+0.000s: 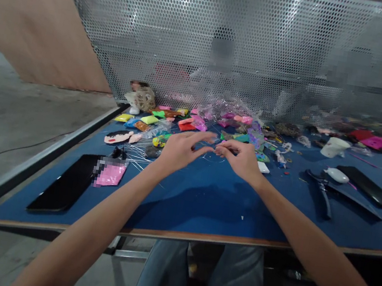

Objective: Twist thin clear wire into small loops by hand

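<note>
Over the middle of the blue table [194, 212], my left hand [180, 151] is raised with its thumb and fingers apart, and its fingertips are blurred. Nothing shows between them. My right hand [241, 159] faces it, fingers bent and pinched together. A speck of pink shows at the right fingertips, too small to name. Behind my hands lie packets of coloured clay, among them a yellow packet [150, 119] and a red one [186, 124]. A flat clay face piece [117, 137] with black hair lies left of my left hand, near several thin clear sticks [136, 153].
A black phone [69, 183] and a pink packet [112, 174] lie at the left. To the right are dark-handled scissors [325, 190], a white oval object [337, 175], a dark phone-like slab [369, 186] and a white cup [335, 147]. A perforated metal panel [266, 43] closes off the back.
</note>
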Action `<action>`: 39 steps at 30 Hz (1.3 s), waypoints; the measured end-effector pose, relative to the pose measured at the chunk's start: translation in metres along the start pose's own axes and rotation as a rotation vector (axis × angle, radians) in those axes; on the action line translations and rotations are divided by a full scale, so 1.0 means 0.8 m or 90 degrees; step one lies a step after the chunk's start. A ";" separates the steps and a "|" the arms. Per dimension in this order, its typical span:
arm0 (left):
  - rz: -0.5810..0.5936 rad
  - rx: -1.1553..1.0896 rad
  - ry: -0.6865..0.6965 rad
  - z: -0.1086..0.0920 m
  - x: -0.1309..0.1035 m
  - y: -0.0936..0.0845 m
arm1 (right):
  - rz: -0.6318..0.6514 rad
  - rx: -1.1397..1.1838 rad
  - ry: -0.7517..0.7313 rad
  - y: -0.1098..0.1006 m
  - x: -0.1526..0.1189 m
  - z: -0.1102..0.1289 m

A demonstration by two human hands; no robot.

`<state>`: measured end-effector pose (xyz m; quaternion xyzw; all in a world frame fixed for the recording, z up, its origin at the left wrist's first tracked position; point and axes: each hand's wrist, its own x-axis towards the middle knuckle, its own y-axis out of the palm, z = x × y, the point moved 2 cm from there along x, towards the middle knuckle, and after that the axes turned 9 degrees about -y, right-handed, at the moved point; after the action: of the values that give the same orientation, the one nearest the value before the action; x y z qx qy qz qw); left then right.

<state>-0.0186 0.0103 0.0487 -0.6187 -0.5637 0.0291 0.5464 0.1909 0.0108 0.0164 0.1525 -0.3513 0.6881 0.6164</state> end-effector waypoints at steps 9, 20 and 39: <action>0.017 -0.262 -0.222 0.010 0.003 0.022 | -0.193 0.282 0.147 0.000 0.002 -0.025; 0.139 -0.232 -0.124 0.029 0.005 0.026 | -0.048 0.131 0.100 0.001 -0.003 -0.017; 0.134 0.013 -0.094 0.034 0.004 0.022 | 0.036 0.035 0.025 -0.009 -0.007 -0.018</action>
<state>-0.0237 0.0340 0.0273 -0.6651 -0.5339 0.1378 0.5036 0.2019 0.0161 0.0048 0.1461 -0.3243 0.7175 0.5989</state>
